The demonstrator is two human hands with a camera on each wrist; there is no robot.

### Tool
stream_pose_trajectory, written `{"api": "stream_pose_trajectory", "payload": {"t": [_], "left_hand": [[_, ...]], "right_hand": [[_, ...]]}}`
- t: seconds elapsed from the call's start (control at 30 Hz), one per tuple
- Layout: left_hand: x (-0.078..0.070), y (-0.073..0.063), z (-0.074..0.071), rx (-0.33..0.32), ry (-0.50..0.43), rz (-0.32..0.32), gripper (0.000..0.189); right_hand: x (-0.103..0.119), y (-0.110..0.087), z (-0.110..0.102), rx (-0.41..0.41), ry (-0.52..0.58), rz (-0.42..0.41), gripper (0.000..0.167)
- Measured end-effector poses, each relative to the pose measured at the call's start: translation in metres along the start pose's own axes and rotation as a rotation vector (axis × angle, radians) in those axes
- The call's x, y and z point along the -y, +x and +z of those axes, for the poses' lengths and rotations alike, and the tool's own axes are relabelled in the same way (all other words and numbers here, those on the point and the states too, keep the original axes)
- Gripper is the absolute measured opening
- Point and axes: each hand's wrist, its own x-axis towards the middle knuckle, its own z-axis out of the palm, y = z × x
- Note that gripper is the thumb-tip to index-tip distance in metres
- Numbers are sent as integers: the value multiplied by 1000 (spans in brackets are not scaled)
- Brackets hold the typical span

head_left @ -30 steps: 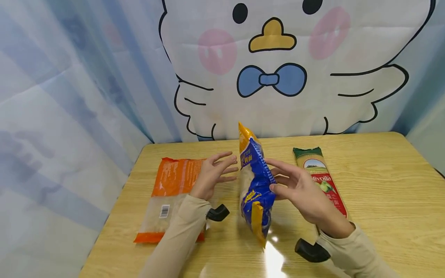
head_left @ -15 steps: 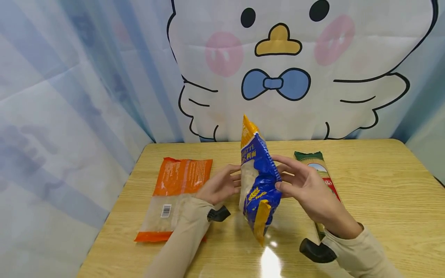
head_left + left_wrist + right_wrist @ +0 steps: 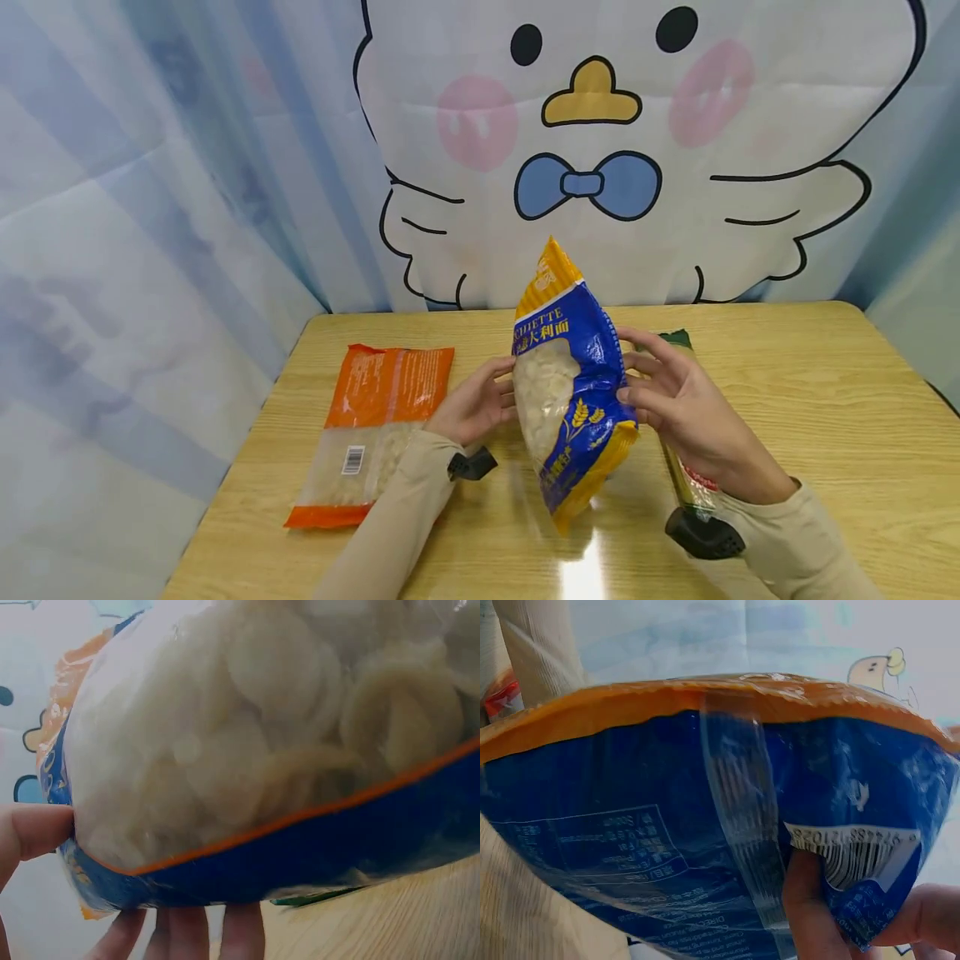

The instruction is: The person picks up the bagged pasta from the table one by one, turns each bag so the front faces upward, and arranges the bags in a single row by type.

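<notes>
A blue and yellow bag of pasta [image 3: 546, 379] is held upright and tilted above the table, its clear window showing pale pasta shapes. My right hand [image 3: 678, 404] pinches its right edge between thumb and fingers; in the right wrist view, the fingers [image 3: 810, 900] lie by the barcode on the back. At the opposite edge, my left hand [image 3: 476, 404] holds the bag. The left wrist view has the thumb [image 3: 37, 831] against the bag's side and the other fingers reaching behind it, their tips hidden.
An orange and clear bag [image 3: 393, 387] lies flat on the wooden table [image 3: 825, 400] at left, partly under the left forearm. A long green-topped pack [image 3: 681, 337] with red lies at right, mostly hidden by the right hand. A printed curtain [image 3: 585, 258] hangs behind.
The left hand has come in from beside the bag and now holds its left edge. The bag has turned, so its front and window face me more. The right hand has shifted slightly right.
</notes>
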Motion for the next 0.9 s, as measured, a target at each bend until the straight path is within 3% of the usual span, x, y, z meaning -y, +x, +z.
{"api": "stream_pose_trajectory", "payload": {"t": [0.27, 0.57, 0.9], "left_hand": [[-6, -2, 1, -41, 1, 40, 56], [-2, 1, 6, 59, -68, 71, 49], [-9, 1, 12, -85, -20, 203, 47]], "right_hand": [[-6, 0, -12, -102, 50, 42, 63], [-11, -1, -19, -118, 128, 93, 66], [-11, -4, -24, -273, 37, 304, 55]]}}
